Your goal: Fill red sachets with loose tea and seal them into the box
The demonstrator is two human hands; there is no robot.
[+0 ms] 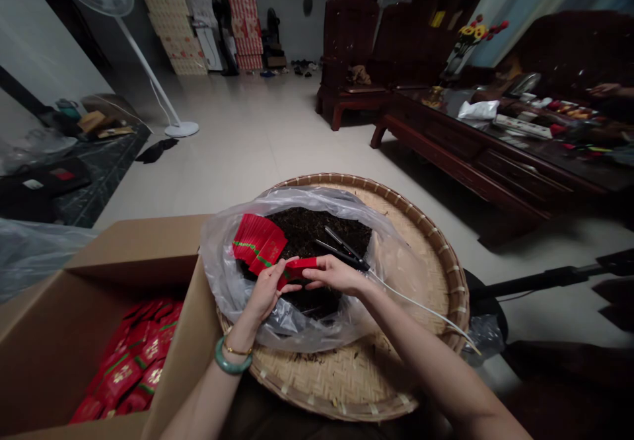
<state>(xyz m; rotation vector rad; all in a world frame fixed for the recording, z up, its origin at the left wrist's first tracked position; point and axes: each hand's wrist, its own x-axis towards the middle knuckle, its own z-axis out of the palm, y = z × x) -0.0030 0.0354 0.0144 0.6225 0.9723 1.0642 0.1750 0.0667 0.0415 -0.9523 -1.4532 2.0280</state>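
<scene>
A small red packet (301,265) with a green stripe is pinched between the fingers of my left hand (267,289) and my right hand (335,275). Under it lies a clear plastic bag (218,294), its mouth spread wide around dark loose material (302,225) that looks like tea leaves. On the bag's left side, a fanned row of flat red packets (257,238) rests on the dark leaves. Just beyond my right hand is a black tool with two long jaws spread apart (341,252), like a hair straightener, with a white cord.
A round woven bamboo tray (396,387) carries the bag. At left, an open cardboard box (195,321) holds many red packets (131,367). A white fan (182,128) stands on the floor behind. A dark wooden table (460,149) with clutter is at right; stacked cartons (173,24) line the back.
</scene>
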